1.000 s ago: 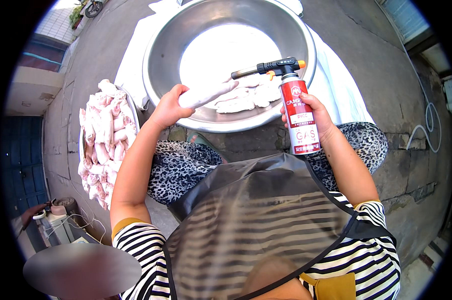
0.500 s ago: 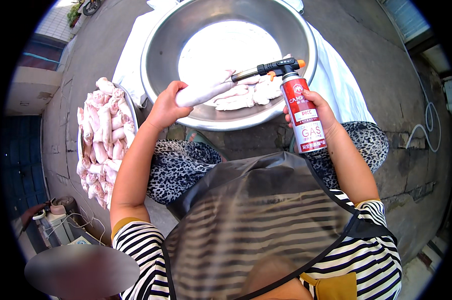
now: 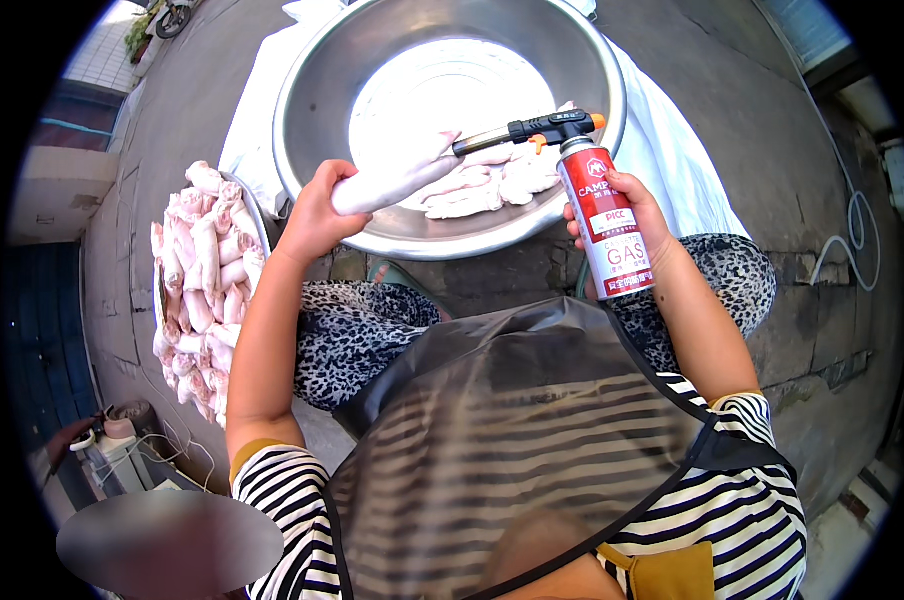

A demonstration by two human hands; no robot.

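My left hand (image 3: pixel 322 212) is closed round the thick end of a pale pig's trotter (image 3: pixel 397 180), which slants up and to the right over the near rim of a wide metal basin (image 3: pixel 312 60). In my right hand (image 3: pixel 632 215) is a blowtorch (image 3: pixel 607 225), a red and white gas can with a black and orange burner head. Its metal nozzle points left and its tip is close to the trotter's far end; I cannot make out a flame. Several other trotters (image 3: pixel 492 190) lie in the basin, below the nozzle.
A metal tub heaped with pale trotters (image 3: pixel 207 265) stands on the ground to my left. White cloth (image 3: pixel 672 170) hangs out around the basin. On the right, a pale hose (image 3: pixel 852 240) lies coiled on the paving. My legs and dark apron are just below the basin.
Basin, trotter and torch all sit slightly further left in the picture, as if the view has shifted. Both hands keep their holds, and the nozzle stays by the trotter's end.
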